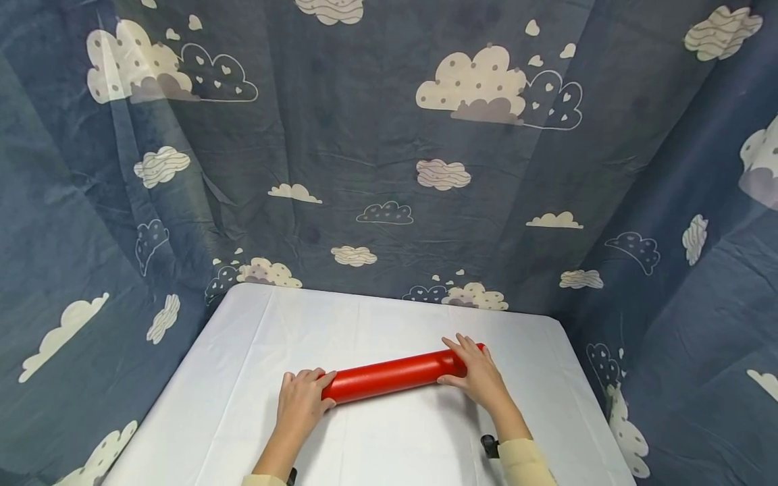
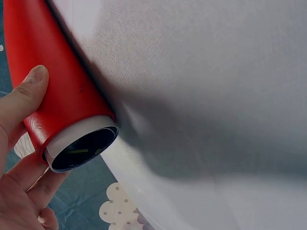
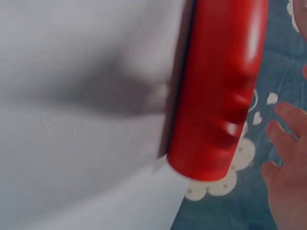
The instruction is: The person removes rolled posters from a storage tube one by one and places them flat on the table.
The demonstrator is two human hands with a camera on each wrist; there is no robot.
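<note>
A red roll (image 1: 389,378) lies slantwise across the white table, its right end farther off. My left hand (image 1: 298,405) grips the near left end, thumb (image 2: 31,86) on one side and fingers on the other. In the left wrist view a white-edged inner layer (image 2: 79,132) shows at the hollow, dark end. Over the right end, my right hand (image 1: 480,378) has its thumb and fingers spread. The right wrist view shows that hand's fingers (image 3: 288,139) apart from the roll, whose red surface is dented there (image 3: 232,112).
The white-covered table (image 1: 292,324) has rounded far corners. A dark blue cloth with a cloud pattern (image 1: 377,148) hangs behind it and on both sides. Shadows of the hands and roll fall on the tabletop.
</note>
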